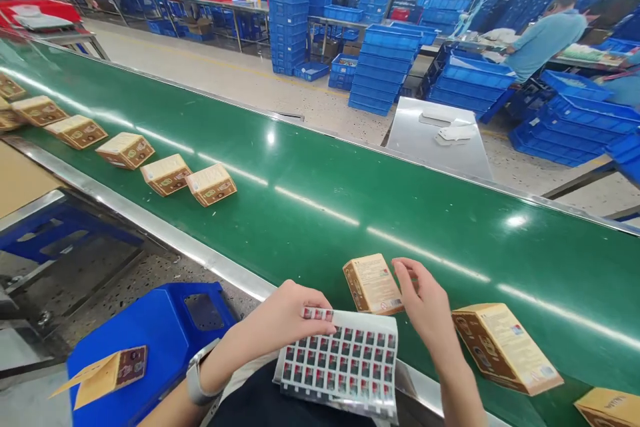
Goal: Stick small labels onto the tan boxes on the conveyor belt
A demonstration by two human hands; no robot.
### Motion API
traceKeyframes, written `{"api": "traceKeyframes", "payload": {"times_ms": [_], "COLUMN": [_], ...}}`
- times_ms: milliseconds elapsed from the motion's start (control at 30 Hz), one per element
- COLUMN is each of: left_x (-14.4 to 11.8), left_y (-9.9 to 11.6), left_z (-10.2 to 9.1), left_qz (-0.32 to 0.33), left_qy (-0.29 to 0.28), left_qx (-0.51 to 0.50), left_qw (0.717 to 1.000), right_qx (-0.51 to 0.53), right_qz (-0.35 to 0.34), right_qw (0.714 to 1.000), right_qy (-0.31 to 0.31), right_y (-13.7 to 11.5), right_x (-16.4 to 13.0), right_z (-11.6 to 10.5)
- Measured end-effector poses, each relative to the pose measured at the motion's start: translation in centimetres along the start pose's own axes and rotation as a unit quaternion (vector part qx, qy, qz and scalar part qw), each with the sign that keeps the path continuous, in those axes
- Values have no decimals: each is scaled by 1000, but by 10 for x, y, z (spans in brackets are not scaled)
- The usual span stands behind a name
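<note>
My left hand (295, 317) pinches the upper left edge of a sticker sheet (345, 373), which carries rows of small dark and red labels on a pale backing. The sheet hangs in front of my body at the belt's near edge. Just beyond it, a brown and cream carton (376, 283) lies on the green belt with its printed face up. Beside that carton's right edge is my right hand (423, 293), its fingers bent and somewhat apart; I see nothing held in them. Another such carton (507, 347) sits to the right of this hand.
The green conveyor belt (300, 227) crosses the view diagonally. Several similar cartons (213, 183) line its left part, and one (610, 407) is at lower right. A blue stool (170, 340) bears an opened carton (113, 373). Blue crates (385, 70) and people stand beyond.
</note>
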State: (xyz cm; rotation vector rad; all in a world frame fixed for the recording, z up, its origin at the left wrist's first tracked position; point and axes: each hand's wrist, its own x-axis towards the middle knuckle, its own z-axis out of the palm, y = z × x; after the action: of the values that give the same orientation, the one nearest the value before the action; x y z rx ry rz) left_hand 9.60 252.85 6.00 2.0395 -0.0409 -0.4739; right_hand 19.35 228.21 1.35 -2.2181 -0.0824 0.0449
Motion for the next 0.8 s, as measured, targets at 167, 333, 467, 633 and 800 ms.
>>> {"api": "traceKeyframes", "payload": {"times_ms": [167, 333, 467, 633, 800], "left_x": [-8, -16, -19, -18, -15], "left_y": [1, 4, -6, -16, -19], "left_z": [-4, -4, -4, 0, 4], "left_qz": [-30, -10, -39, -24, -32], "left_qy": [10, 35, 65, 102, 122], "left_qx": [-64, -106, -156, -163, -215], "left_qw": [997, 994, 985, 981, 969], "right_qx": [-14, -3, 10, -9, -44], "right_qz": [-263, -338, -332, -363, -453], "right_qw": [958, 928, 931, 920, 887], "right_qy": [-113, -157, -154, -145, -72], "right_y": [-48, -51, -42, -47, -53], "right_x": [-34, -50, -47, -46, -44], "right_z": [-2, 28, 31, 26, 30]}}
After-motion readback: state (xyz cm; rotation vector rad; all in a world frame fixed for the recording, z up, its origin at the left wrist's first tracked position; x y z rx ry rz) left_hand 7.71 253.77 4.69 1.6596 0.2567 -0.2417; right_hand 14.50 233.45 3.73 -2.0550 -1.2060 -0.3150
